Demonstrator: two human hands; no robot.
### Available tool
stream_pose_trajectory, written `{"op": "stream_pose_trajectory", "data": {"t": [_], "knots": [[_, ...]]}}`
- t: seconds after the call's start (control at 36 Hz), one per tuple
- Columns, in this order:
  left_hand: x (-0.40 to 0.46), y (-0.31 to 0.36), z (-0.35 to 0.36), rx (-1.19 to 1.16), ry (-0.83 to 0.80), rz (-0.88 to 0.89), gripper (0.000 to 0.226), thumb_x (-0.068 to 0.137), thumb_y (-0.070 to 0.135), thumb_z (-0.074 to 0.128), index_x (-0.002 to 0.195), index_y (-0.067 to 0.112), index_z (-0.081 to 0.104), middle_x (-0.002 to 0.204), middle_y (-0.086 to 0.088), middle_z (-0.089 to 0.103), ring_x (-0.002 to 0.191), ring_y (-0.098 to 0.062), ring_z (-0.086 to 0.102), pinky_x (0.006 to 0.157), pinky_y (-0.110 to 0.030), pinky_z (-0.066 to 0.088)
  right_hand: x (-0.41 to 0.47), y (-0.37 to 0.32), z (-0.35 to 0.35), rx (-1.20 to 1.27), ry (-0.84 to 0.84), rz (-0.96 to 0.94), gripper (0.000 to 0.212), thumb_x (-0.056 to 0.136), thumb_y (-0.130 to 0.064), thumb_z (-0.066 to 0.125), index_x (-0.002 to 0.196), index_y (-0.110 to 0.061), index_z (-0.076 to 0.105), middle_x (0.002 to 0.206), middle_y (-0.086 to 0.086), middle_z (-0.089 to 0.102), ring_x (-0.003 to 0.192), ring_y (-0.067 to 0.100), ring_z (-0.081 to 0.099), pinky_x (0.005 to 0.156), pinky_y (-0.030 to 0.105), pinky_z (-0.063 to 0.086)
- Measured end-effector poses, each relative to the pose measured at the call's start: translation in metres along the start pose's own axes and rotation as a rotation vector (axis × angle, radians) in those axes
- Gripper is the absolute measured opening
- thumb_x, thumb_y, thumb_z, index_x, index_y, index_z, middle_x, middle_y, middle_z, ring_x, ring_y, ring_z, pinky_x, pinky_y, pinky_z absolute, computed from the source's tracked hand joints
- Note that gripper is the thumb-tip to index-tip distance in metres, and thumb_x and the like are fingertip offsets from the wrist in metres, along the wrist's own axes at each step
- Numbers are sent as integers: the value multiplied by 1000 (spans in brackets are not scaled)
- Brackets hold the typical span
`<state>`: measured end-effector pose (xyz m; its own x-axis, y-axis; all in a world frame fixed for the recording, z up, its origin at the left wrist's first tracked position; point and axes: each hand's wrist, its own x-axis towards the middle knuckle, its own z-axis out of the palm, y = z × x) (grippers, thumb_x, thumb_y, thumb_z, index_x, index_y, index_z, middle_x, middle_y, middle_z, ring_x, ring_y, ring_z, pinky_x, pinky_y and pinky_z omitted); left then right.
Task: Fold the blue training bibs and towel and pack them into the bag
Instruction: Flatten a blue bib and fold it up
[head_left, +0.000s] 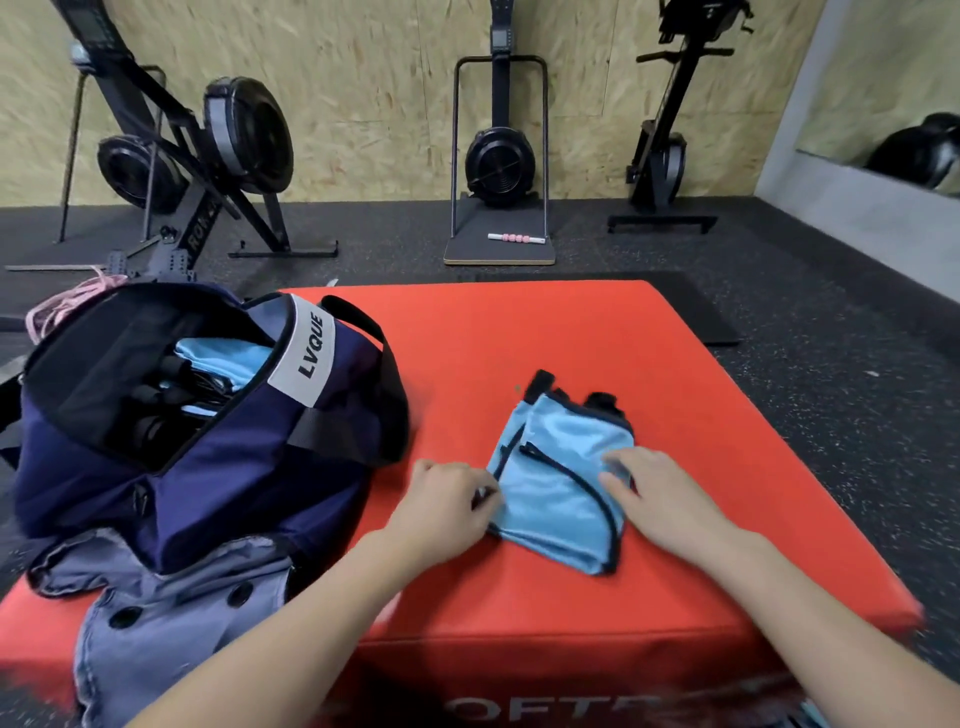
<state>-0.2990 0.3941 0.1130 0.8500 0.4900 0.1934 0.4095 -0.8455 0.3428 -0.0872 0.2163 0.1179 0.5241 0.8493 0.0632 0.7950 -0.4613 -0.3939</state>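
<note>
A light blue training bib (558, 483) with black trim lies folded small on the red soft box (649, 364). My left hand (447, 501) pinches its left edge. My right hand (652, 493) rests on its right side, fingers curled over the cloth. To the left stands the open navy bag (208, 467) with a white label. Inside it I see more light blue fabric (223, 358) and black items. No towel is clearly visible.
A grey-blue buttoned garment (171, 623) lies at the box's front left under the bag. Pink rope (67, 306) sits behind the bag. Rowing machines (208, 156) and a ski trainer (500, 156) stand on the dark floor by the wooden wall.
</note>
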Motion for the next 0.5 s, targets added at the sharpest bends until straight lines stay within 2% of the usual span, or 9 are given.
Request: {"op": "stream_pose_trajectory", "data": {"t": [0.03, 0.08, 0.19, 0.28, 0.33, 0.39, 0.5], "knots": [[-5, 6, 1, -20, -18, 29, 23, 85, 44, 53, 91, 32, 71, 80, 10, 69, 81, -10, 64, 85, -35, 41, 1, 3, -3, 9, -7, -13, 29, 98, -36, 55, 121, -20, 64, 121, -3, 66, 116, 23, 58, 99, 38, 44], [-11, 13, 5, -10, -23, 74, 23, 87, 49, 54, 94, 33, 69, 79, 12, 65, 79, -6, 60, 87, -33, 39, 0, 3, -5, 43, -26, -45, 34, 99, -36, 56, 127, -19, 63, 125, -6, 63, 121, 18, 53, 102, 33, 40], [-17, 12, 12, -5, 53, 89, 20, 91, 48, 60, 104, 35, 68, 95, 14, 56, 98, -6, 52, 87, -30, 33, -12, -8, 1, 102, -11, -206, 32, 90, -51, 60, 107, -27, 70, 111, -16, 64, 113, 10, 54, 100, 31, 41], [-15, 9, 14, -32, 68, 193, 17, 89, 38, 59, 101, 35, 71, 107, 13, 60, 103, -14, 55, 84, -35, 43, -22, -14, 10, 125, -86, -289, 28, 82, -62, 63, 93, -37, 69, 112, -24, 58, 115, -1, 48, 103, 28, 37], [-15, 7, 16, -88, 1, 261, 22, 91, 39, 51, 100, 33, 71, 110, 14, 63, 104, -14, 57, 85, -41, 49, -26, -14, 15, 97, -116, -319, 31, 79, -68, 60, 91, -41, 67, 110, -28, 55, 116, -5, 47, 103, 32, 38], [-15, 6, 16, -106, -72, 275, 29, 93, 48, 47, 102, 33, 71, 111, 17, 63, 106, -11, 56, 89, -41, 48, -28, -13, 18, 94, -107, -326, 31, 79, -68, 58, 91, -40, 67, 108, -30, 55, 112, -5, 48, 102, 35, 40], [-16, 9, 12, -60, -103, 268, 49, 87, 69, 47, 109, 32, 70, 116, 18, 61, 113, -8, 52, 96, -35, 44, -27, -15, 22, 130, -47, -316, 27, 84, -63, 54, 87, -39, 66, 101, -34, 56, 105, -6, 51, 98, 39, 43]]}}
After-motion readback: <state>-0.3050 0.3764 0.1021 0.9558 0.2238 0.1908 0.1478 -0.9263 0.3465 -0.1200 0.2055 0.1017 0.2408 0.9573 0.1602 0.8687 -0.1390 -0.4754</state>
